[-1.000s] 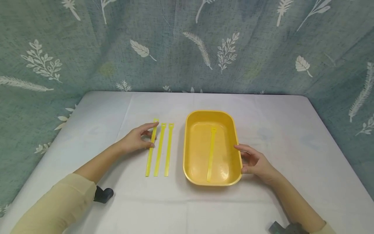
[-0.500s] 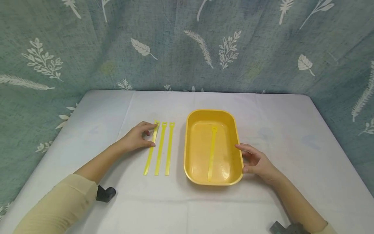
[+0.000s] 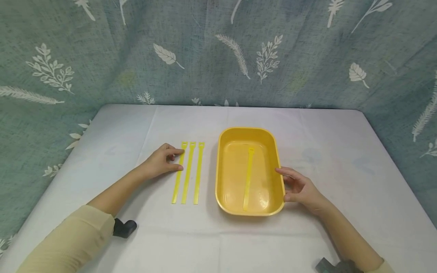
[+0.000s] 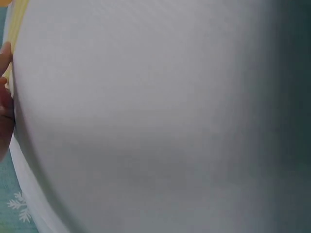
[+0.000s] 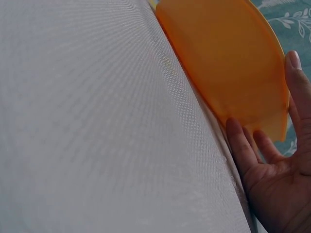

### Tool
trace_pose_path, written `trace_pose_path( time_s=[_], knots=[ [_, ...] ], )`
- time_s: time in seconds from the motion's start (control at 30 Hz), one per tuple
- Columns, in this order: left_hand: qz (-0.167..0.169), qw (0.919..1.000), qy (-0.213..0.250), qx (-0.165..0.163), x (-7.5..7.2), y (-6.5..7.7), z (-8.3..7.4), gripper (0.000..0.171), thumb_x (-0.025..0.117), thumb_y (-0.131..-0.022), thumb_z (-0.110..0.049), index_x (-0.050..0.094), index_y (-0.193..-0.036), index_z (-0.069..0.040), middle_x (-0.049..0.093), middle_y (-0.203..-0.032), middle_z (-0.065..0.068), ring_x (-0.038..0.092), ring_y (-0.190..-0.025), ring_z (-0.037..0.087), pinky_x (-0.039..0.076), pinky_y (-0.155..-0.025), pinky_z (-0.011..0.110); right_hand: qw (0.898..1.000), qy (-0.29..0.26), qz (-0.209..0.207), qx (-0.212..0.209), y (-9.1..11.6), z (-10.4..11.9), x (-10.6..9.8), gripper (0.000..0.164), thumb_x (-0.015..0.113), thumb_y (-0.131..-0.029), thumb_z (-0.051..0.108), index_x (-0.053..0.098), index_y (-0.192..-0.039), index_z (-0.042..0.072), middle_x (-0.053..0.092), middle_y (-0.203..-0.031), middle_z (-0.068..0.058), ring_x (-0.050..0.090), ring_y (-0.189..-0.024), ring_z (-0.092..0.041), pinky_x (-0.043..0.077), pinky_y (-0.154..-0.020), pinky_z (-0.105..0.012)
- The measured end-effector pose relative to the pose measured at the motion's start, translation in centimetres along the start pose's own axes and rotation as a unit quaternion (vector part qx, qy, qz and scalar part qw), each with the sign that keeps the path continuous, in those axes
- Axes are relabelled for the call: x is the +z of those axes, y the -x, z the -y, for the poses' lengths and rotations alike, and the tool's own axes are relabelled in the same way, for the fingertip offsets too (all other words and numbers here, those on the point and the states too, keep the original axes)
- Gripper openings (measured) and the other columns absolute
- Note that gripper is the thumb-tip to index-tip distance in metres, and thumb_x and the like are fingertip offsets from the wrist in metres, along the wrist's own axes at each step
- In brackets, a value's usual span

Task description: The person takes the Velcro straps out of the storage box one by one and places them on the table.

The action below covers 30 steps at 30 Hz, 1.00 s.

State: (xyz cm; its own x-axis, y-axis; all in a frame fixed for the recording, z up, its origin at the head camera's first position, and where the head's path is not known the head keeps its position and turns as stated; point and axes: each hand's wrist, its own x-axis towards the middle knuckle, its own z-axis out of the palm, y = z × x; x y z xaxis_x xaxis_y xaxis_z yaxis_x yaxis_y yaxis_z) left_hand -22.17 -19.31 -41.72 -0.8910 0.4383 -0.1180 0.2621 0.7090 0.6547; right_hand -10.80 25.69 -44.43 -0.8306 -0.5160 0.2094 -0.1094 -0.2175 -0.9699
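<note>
Three flat yellow straps with slotted heads lie side by side on the white cloth. My left hand [image 3: 159, 161] rests thumb and fingertips, spaced apart, on the leftmost strap [image 3: 176, 185]. The middle strap [image 3: 187, 174] and the right strap [image 3: 198, 174] lie just beyond the fingertips. Right of them stands a yellow tray [image 3: 222, 204] with another strap [image 3: 248, 178] lying in it. My right hand [image 3: 302, 191] touches the tray's right side, one fingertip at the rim. In the right wrist view its fingers [image 5: 240, 145] lie against the outer wall. The left wrist view shows only part of my left hand [image 4: 5, 107].
White cloth [image 3: 218, 246] covers the table. A green leaf-patterned curtain [image 3: 205, 57] hangs behind and at both sides. Dark devices are on the wrists, one by the left sleeve [image 3: 71, 239].
The leftmost strap has turned slightly and shifted, now lying nearly parallel to the others with its head level with theirs. My left fingertips moved down along it. The right hand and tray look unchanged.
</note>
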Motion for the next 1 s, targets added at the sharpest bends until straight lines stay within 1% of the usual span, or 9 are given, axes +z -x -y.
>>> trace_pose_path(
  time_s=[0.13,0.27,0.33,0.4,0.57,0.73,0.83,0.9,1.0],
  knots=[
    [-0.017,0.9996,0.017,-0.01,-0.4,-0.3,-0.3,0.065,0.081,-0.074,-0.024,0.057,-0.131,-0.007,0.049,-0.107,0.01,0.046,-0.091,0.021,0.042,-0.077,0.031,1.0,0.003,0.002,-0.004,-0.2,0.0,0.1,0.063,0.07,-0.084,0.006,0.043,-0.141,0.004,0.038,-0.145,-0.002,0.05,-0.121,-0.014,0.051,-0.089,-0.03],
    [-0.021,0.9976,0.061,-0.024,-0.7,-0.7,-0.9,0.064,0.082,-0.074,-0.028,0.058,-0.131,-0.012,0.052,-0.111,0.008,0.047,-0.095,0.02,0.043,-0.077,0.031,1.0,0.011,0.005,0.001,-0.2,-0.1,0.2,0.063,0.069,-0.084,0.007,0.043,-0.141,0.007,0.038,-0.145,-0.003,0.05,-0.12,-0.014,0.05,-0.09,-0.03],
    [-0.015,0.9955,0.09,-0.023,-0.7,-1.0,-1.6,0.063,0.081,-0.075,-0.027,0.058,-0.132,-0.013,0.053,-0.115,0.009,0.049,-0.098,0.021,0.044,-0.079,0.03,1.0,0.01,0.005,0.003,-0.2,-0.1,0.2,0.063,0.07,-0.084,0.006,0.044,-0.141,0.009,0.038,-0.145,-0.002,0.05,-0.12,-0.014,0.051,-0.09,-0.03],
    [-0.009,0.9927,0.119,-0.018,-0.8,-1.4,-2.3,0.062,0.081,-0.075,-0.026,0.057,-0.132,-0.013,0.054,-0.117,0.01,0.051,-0.1,0.021,0.044,-0.08,0.03,1.0,0.007,0.006,-0.001,-0.1,-0.1,0.2,0.063,0.07,-0.084,0.004,0.044,-0.141,0.009,0.038,-0.145,-0.002,0.05,-0.12,-0.014,0.051,-0.089,-0.031],
    [0.005,0.9858,0.168,-0.006,-0.5,-2.6,-4.4,0.058,0.079,-0.077,-0.022,0.059,-0.13,-0.01,0.057,-0.115,0.013,0.055,-0.097,0.02,0.044,-0.079,0.028,1.0,0.007,0.002,-0.001,0.1,0.0,0.1,0.064,0.069,-0.083,0.001,0.043,-0.141,0.007,0.038,-0.145,-0.001,0.05,-0.12,-0.014,0.051,-0.088,-0.031],
    [0.018,0.9824,0.186,0.0,-0.2,-3.9,-6.4,0.056,0.079,-0.078,-0.021,0.06,-0.129,-0.009,0.059,-0.114,0.015,0.056,-0.095,0.019,0.044,-0.074,0.024,1.0,0.012,-0.013,0.02,0.2,0.1,0.1,0.063,0.07,-0.082,0.001,0.045,-0.14,0.008,0.039,-0.145,0.0,0.051,-0.12,-0.013,0.051,-0.088,-0.031],
    [0.025,0.9825,0.185,0.0,-0.1,-4.8,-7.3,0.056,0.079,-0.078,-0.023,0.06,-0.129,-0.011,0.06,-0.112,0.014,0.056,-0.093,0.019,0.046,-0.07,0.022,1.0,0.02,-0.013,0.013,0.1,0.1,0.1,0.063,0.07,-0.083,0.003,0.044,-0.14,0.006,0.039,-0.145,-0.002,0.051,-0.119,-0.013,0.052,-0.088,-0.03],
    [0.032,0.9818,0.187,0.001,-0.1,-5.4,-8.0,0.056,0.079,-0.078,-0.023,0.06,-0.129,-0.01,0.061,-0.111,0.013,0.057,-0.09,0.019,0.049,-0.069,0.025,1.0,0.021,-0.011,0.007,0.1,0.1,0.1,0.063,0.071,-0.083,0.005,0.044,-0.14,0.007,0.04,-0.145,-0.003,0.051,-0.119,-0.014,0.051,-0.088,-0.03],
    [0.053,0.9802,0.191,0.007,0.0,-6.3,-9.1,0.055,0.078,-0.078,-0.021,0.06,-0.129,-0.01,0.063,-0.111,0.013,0.059,-0.086,0.021,0.053,-0.075,0.036,1.0,0.018,-0.009,0.005,0.1,0.0,0.1,0.062,0.07,-0.084,0.007,0.045,-0.14,0.01,0.04,-0.144,-0.003,0.052,-0.117,-0.014,0.052,-0.087,-0.029]
  ],
)
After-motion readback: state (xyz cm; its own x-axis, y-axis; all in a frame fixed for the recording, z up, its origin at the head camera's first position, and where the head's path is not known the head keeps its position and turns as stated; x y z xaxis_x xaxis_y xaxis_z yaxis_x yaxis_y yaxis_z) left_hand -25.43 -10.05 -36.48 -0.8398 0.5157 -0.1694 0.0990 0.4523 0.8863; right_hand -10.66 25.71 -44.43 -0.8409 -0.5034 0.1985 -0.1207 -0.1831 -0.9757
